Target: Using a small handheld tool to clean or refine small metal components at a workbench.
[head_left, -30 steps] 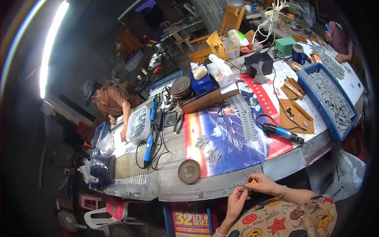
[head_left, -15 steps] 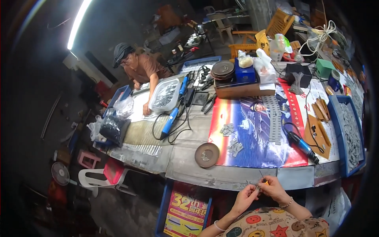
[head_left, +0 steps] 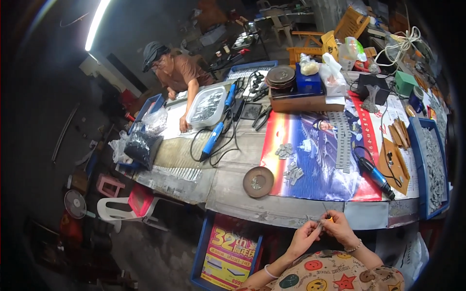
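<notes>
My left hand (head_left: 305, 236) and my right hand (head_left: 338, 228) meet just below the near edge of the workbench (head_left: 272, 206). Both pinch one small metal piece (head_left: 324, 221) with a thin wire end sticking up; a bit of orange shows between the fingers. Small grey metal parts (head_left: 290, 166) lie in little heaps on the colourful poster mat (head_left: 315, 179) just beyond my hands. A round brown dish (head_left: 258, 181) with a few parts sits to the left of them.
A blue powered hand tool (head_left: 374, 174) lies at right, another (head_left: 212, 140) at left with black cables. A blue tray (head_left: 433, 167) of grey parts is far right. Another person (head_left: 172, 72) works across the bench beside a clear tub (head_left: 207, 105). A crate (head_left: 228, 250) stands below.
The view has swung left and down, so the bench sits further right. My hands have stayed together on the small piece near the bench edge.
</notes>
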`<state>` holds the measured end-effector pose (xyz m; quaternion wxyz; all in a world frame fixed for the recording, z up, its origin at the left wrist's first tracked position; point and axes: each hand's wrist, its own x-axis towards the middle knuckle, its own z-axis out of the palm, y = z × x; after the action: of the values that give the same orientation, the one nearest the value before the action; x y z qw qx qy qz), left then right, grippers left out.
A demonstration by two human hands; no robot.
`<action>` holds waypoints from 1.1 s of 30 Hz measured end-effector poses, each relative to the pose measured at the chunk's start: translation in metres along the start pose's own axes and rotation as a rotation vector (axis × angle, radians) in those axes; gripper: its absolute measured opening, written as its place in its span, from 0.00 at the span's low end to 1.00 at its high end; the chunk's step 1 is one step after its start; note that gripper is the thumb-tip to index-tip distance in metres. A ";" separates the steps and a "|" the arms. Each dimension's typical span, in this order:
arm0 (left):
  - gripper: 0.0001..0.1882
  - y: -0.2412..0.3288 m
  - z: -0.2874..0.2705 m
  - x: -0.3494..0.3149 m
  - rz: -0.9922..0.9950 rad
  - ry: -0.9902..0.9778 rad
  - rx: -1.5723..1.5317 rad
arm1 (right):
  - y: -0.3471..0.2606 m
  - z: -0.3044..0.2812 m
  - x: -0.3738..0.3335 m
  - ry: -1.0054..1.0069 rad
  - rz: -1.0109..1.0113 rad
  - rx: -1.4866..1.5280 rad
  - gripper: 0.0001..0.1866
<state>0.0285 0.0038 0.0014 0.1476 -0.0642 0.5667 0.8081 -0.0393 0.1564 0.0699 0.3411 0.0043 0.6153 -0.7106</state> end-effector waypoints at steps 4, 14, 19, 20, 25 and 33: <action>0.08 0.008 0.010 0.001 -0.029 -0.013 0.030 | 0.009 -0.012 -0.005 0.041 -0.045 -0.032 0.07; 0.08 0.022 0.018 -0.005 -0.027 0.130 0.060 | 0.025 -0.021 0.010 -0.080 -0.161 -0.167 0.11; 0.08 -0.011 0.007 -0.001 -0.037 0.058 0.066 | 0.029 -0.025 -0.001 -0.033 -0.166 -0.136 0.10; 0.08 -0.012 0.011 0.000 -0.056 0.028 0.015 | 0.026 -0.025 0.000 -0.050 -0.171 -0.144 0.10; 0.08 0.009 0.023 -0.006 -0.011 0.072 0.058 | 0.029 -0.030 0.001 -0.098 -0.147 -0.076 0.09; 0.07 0.026 0.032 -0.011 -0.032 0.095 0.072 | 0.031 -0.029 -0.004 -0.064 -0.129 -0.119 0.09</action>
<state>0.0327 0.0233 0.0389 0.1358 -0.1062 0.6005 0.7808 -0.0327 0.1836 0.0372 0.3137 -0.0784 0.6444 -0.6930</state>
